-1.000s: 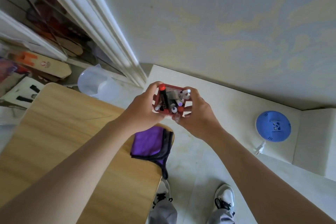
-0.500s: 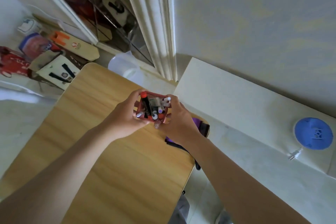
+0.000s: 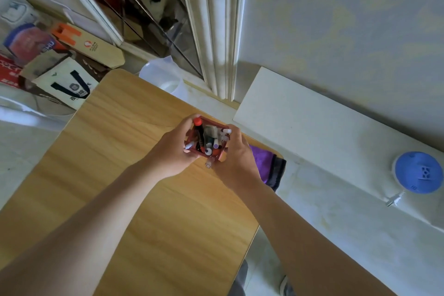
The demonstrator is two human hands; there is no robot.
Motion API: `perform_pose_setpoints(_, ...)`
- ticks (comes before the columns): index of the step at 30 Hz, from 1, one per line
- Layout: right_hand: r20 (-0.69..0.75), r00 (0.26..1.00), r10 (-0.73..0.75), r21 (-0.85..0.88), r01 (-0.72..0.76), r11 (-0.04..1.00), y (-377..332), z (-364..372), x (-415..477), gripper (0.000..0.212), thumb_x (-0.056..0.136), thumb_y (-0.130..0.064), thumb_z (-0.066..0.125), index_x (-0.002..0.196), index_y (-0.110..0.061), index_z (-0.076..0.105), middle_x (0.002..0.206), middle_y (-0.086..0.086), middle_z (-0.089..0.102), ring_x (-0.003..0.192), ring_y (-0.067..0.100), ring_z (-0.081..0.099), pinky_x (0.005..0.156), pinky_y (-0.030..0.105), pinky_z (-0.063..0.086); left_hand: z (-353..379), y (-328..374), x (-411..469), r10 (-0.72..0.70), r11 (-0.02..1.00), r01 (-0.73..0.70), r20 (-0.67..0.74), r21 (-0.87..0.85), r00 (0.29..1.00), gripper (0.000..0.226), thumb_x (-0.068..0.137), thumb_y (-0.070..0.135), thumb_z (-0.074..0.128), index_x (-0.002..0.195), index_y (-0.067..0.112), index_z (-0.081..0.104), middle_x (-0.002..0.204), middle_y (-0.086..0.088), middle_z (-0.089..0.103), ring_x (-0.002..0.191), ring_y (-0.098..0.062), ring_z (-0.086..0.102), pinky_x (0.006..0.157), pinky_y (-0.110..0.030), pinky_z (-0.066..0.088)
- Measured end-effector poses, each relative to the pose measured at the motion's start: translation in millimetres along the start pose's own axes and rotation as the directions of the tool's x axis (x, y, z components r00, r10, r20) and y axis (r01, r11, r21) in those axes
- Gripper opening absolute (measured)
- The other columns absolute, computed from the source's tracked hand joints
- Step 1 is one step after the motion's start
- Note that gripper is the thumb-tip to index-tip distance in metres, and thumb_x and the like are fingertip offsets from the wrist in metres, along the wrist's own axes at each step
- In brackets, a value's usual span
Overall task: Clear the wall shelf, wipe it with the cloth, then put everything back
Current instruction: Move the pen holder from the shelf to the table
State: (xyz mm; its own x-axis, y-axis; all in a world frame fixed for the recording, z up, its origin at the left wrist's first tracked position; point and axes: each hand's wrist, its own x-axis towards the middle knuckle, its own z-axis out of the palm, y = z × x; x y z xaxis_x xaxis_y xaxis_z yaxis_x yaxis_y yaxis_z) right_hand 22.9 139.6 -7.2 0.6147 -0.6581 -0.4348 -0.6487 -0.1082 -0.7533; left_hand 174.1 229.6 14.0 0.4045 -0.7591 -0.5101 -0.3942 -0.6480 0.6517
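Left hand point(image 3: 171, 154): my fingers curl round the holder's left side.
Right hand point(image 3: 236, 163): I grip its right side.
Holder point(image 3: 207, 139): red, full of pens, over the table point(image 3: 144, 199).
Cloth point(image 3: 266, 166): on the table's edge, behind my right hand.

One pen holder point(image 3: 203, 154), one purple cloth point(image 3: 270, 166), one table point(image 3: 144, 199), one shelf point(image 3: 312, 132), one blue disc point(image 3: 418, 172)

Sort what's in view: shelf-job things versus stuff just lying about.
Job:
- pen pot, in the grip of left hand and right hand
- cloth, on the table
- shelf
- blue disc, not yet cleared off the shelf

Lying about:
- tote bag
- cardboard box
- tub
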Motion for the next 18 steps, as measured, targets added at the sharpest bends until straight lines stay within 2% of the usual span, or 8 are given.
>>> perform_pose_setpoints(3, -0.031, 0.999, 0.032, -0.003, -0.032, 0.999, 3, -2, 5, 0.067, 0.079, -0.019, 0.078, 0.132, -0.026, 0.038, 0.121, -0.001, 0.052, 0.106, 0.018, 0.059, 0.082, 0.035, 0.055, 2, 4, 8, 0.006, 1.000, -0.006, 0.008, -0.007, 1.000, 0.083, 0.090, 0.010, 0.072, 0.150, 0.045, 0.026, 0.124, 0.018, 0.053, 0.105, -0.005, 0.062, 0.077, -0.013, 0.045)
perform_pose_setpoints(9, -0.038, 0.998, 0.047, 0.035, -0.046, 0.998, 7, -3, 8, 0.067, 0.080, -0.018, 0.077, 0.133, -0.027, 0.037, 0.123, -0.001, 0.052, 0.107, 0.016, 0.059, 0.080, 0.034, 0.055, 5, 10, 13, 0.009, 1.000, -0.009, 0.003, 0.010, 1.000, 0.082, 0.091, 0.009, 0.070, 0.149, 0.045, 0.026, 0.108, 0.029, 0.050, 0.097, 0.003, 0.059, 0.074, -0.011, 0.044)
perform_pose_setpoints(12, -0.027, 0.999, 0.043, 0.041, -0.042, 0.998, 8, -4, 8, 0.066, 0.080, -0.018, 0.076, 0.132, -0.027, 0.037, 0.123, -0.001, 0.053, 0.105, 0.016, 0.059, 0.077, 0.029, 0.052, 7, 13, 13, 0.001, 1.000, -0.001, 0.000, 0.031, 1.000, 0.084, 0.090, 0.010, 0.072, 0.150, 0.045, 0.023, 0.112, 0.023, 0.052, 0.102, -0.001, 0.058, 0.082, -0.020, 0.044)
perform_pose_setpoints(15, -0.011, 0.999, 0.042, 0.036, -0.041, 0.998, 12, -5, 9, 0.063, 0.081, -0.020, 0.077, 0.128, -0.029, 0.036, 0.120, -0.002, 0.053, 0.103, 0.017, 0.059, 0.073, 0.027, 0.048, 7, 14, 13, -0.013, 0.999, 0.013, 0.011, 0.044, 1.000, 0.088, 0.090, 0.012, 0.072, 0.153, 0.043, 0.020, 0.118, 0.019, 0.053, 0.107, -0.002, 0.057, 0.085, -0.023, 0.043)
perform_pose_setpoints(18, 0.015, 0.999, 0.051, 0.045, -0.052, 0.998, 15, -10, 7, 0.069, 0.082, -0.024, 0.078, 0.133, -0.033, 0.032, 0.121, -0.002, 0.053, 0.105, 0.017, 0.059, 0.080, 0.034, 0.055, 5, 16, 13, -0.039, 0.997, 0.038, 0.024, 0.061, 0.999, 0.094, 0.089, 0.009, 0.072, 0.154, 0.045, 0.014, 0.124, 0.020, 0.050, 0.107, -0.001, 0.056, 0.083, -0.020, 0.043)
